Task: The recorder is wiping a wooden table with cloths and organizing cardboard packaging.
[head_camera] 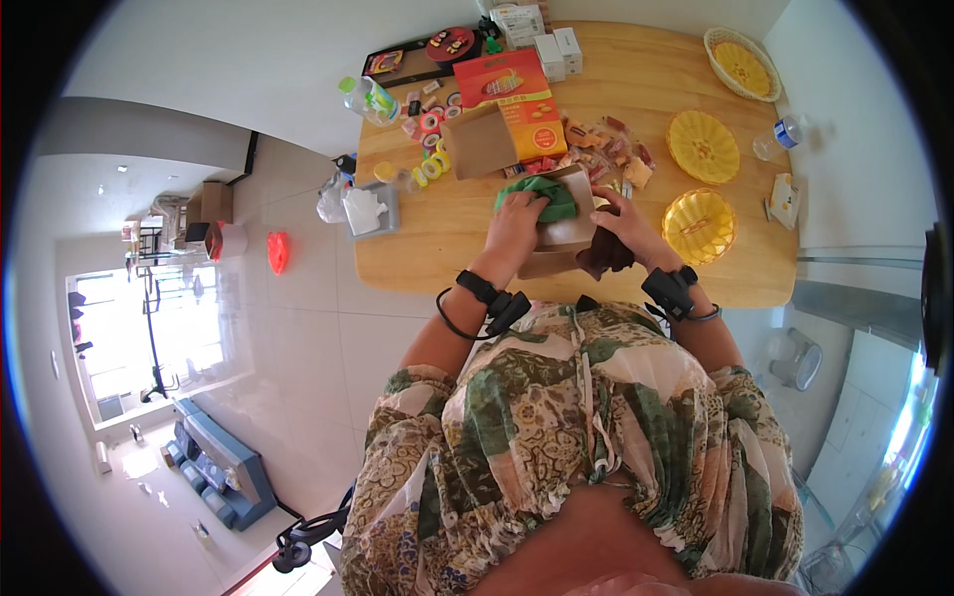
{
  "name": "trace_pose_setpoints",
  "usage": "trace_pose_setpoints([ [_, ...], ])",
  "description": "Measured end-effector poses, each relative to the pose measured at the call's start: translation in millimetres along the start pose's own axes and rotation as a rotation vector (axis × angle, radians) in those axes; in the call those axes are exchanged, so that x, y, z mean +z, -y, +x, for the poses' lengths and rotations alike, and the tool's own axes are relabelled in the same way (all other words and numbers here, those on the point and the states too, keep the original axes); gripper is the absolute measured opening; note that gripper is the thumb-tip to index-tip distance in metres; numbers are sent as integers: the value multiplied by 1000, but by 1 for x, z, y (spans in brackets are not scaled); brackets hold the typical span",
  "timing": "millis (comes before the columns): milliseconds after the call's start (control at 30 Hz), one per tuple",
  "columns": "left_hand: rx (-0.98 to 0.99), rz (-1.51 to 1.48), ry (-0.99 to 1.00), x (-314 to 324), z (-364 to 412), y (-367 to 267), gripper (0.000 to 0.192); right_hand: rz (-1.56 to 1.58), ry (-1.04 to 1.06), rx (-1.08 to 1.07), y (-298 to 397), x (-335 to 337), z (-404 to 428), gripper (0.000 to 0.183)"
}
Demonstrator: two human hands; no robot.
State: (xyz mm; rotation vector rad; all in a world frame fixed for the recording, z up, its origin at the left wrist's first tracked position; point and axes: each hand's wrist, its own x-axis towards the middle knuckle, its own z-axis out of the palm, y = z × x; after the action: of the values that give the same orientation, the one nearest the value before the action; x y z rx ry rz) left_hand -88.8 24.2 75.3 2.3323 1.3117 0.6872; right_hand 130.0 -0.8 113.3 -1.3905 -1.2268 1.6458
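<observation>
An open cardboard box (564, 235) lies near the front edge of the wooden table, its lid flap raised at the back. My left hand (516, 223) presses on a green cloth (555, 200) at the box's left side; whether the fingers grip it cannot be told. At the box's right wall is my right hand (626, 223), thumb and fingers around the edge. A dark brown cloth (605, 255) hangs beneath that hand, outside the box on the right. Behind the box stands a red and orange carton (514, 97).
Yellow woven baskets (699, 226) stand on the right, near a plastic bottle (787, 137). Wrapped snacks (613, 149) lie behind the box. Tape rolls (431, 167), a green-capped bottle (373, 100) and a grey bin with tissue (384, 210) are on the left. White boxes (550, 58) stand at the back.
</observation>
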Motion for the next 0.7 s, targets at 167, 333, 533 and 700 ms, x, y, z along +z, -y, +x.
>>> trace_pose_setpoints([
  [167,-150,-12,111,-2,-3,-9,33,24,-1,-7,10,1,-4,49],
  [333,-430,-290,349,-8,5,-34,33,147,-35,19,1,-4,1,47],
  [533,-579,-848,302,19,7,-14,30,-180,4,-109,-9,0,8,48],
  [700,-829,-1840,165,9,14,-16,39,-252,84,-95,-9,-2,7,51],
])
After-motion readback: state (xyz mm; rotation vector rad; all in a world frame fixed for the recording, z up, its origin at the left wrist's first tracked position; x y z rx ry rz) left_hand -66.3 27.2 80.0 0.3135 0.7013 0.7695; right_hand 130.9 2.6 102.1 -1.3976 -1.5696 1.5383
